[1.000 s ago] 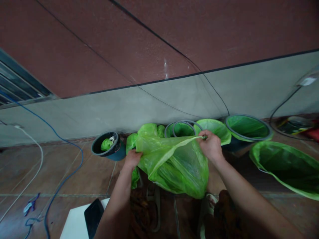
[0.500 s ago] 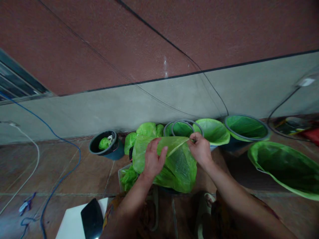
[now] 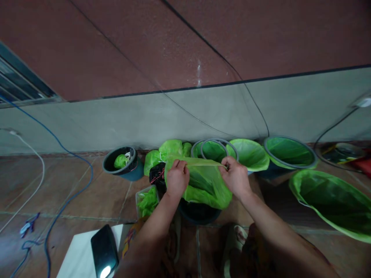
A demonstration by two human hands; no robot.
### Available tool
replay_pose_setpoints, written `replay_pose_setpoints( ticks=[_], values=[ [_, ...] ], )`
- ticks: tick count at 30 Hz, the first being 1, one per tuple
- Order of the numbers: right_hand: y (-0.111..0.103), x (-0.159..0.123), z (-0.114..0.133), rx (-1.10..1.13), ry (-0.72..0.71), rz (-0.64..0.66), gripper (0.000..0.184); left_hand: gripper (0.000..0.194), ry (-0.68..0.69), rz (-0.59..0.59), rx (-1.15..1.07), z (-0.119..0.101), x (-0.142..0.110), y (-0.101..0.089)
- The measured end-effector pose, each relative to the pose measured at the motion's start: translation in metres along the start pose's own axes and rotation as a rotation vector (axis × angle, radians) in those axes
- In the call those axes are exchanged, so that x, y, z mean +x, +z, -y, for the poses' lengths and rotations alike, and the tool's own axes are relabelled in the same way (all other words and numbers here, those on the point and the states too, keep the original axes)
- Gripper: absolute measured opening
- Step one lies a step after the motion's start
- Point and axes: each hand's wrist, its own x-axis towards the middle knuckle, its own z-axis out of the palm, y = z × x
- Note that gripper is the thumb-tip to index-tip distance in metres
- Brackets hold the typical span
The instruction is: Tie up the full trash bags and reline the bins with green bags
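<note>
A translucent green plastic bag (image 3: 207, 184) hangs over a dark round bin (image 3: 198, 213) on the tiled floor in front of me. My left hand (image 3: 176, 178) pinches the bag's top edge at its left end. My right hand (image 3: 236, 178) grips the same edge at its right end, so the edge is stretched flat between them. The bag's lower part drapes into the bin's mouth. Both hands are closed on the plastic.
Along the wall stand several bins lined with green bags (image 3: 286, 153) and a dark bin (image 3: 121, 166) holding a crumpled green bag. A clear tub of folded green bags (image 3: 147, 200) sits left of my bin. A phone (image 3: 104, 253) lies on white paper; cables (image 3: 66, 193) cross the floor.
My left hand moved right along the bag's top edge and closed on it. The bag, earlier held up and spread wide, now hangs lower over the dark bin.
</note>
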Motion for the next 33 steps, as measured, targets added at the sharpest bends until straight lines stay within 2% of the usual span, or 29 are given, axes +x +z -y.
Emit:
replay_pose_setpoints(
  ticks=[5, 7, 9, 11, 13, 14, 15, 17, 19, 20, 22, 24, 29, 33],
  values=[
    [-0.007, 0.003, -0.001, 0.121, 0.125, -0.019, 0.019, 0.021, -0.101, 0.009, 0.068, 0.014, 0.005, -0.007],
    [-0.007, 0.003, -0.006, 0.213, 0.214, 0.029, 0.023, 0.017, -0.133, -0.032, 0.076, 0.017, 0.008, -0.009],
    [-0.005, 0.000, -0.016, 0.244, 0.267, 0.156, 0.027, 0.015, -0.138, -0.107, 0.038, 0.020, 0.011, -0.011],
    [-0.003, -0.004, -0.026, 0.154, 0.224, 0.351, 0.029, 0.016, -0.143, -0.152, -0.030, 0.020, 0.012, -0.012],
    [0.000, -0.009, -0.033, 0.008, 0.133, 0.487, 0.022, 0.019, -0.140, -0.119, -0.088, 0.018, 0.011, -0.011],
    [0.002, -0.012, -0.033, -0.046, 0.088, 0.505, 0.020, 0.021, -0.129, -0.084, -0.104, 0.016, 0.009, -0.009],
    [0.003, -0.014, -0.031, -0.074, 0.043, 0.493, 0.031, 0.021, -0.106, -0.048, -0.112, 0.013, 0.007, -0.007],
    [0.008, -0.016, -0.021, -0.058, -0.051, 0.415, 0.064, 0.019, -0.037, 0.009, -0.114, 0.005, 0.002, -0.001],
    [0.013, -0.016, -0.007, -0.024, -0.160, 0.346, 0.075, 0.016, 0.046, 0.048, -0.116, -0.004, -0.005, 0.006],
    [0.016, -0.015, 0.000, -0.023, -0.208, 0.321, 0.071, 0.016, 0.089, 0.069, -0.119, -0.008, -0.008, 0.009],
    [0.021, -0.014, 0.009, -0.050, -0.271, 0.299, 0.050, 0.017, 0.169, 0.116, -0.127, -0.014, -0.014, 0.015],
    [0.024, -0.014, 0.011, -0.085, -0.289, 0.299, 0.033, 0.016, 0.224, 0.161, -0.131, -0.016, -0.018, 0.018],
    [0.015, -0.011, 0.001, -0.110, -0.259, 0.236, 0.031, 0.014, 0.282, 0.210, -0.117, -0.013, -0.019, 0.018],
    [0.004, -0.007, -0.008, -0.133, -0.243, 0.185, 0.032, 0.016, 0.215, 0.139, -0.099, -0.007, -0.014, 0.012]
  ],
)
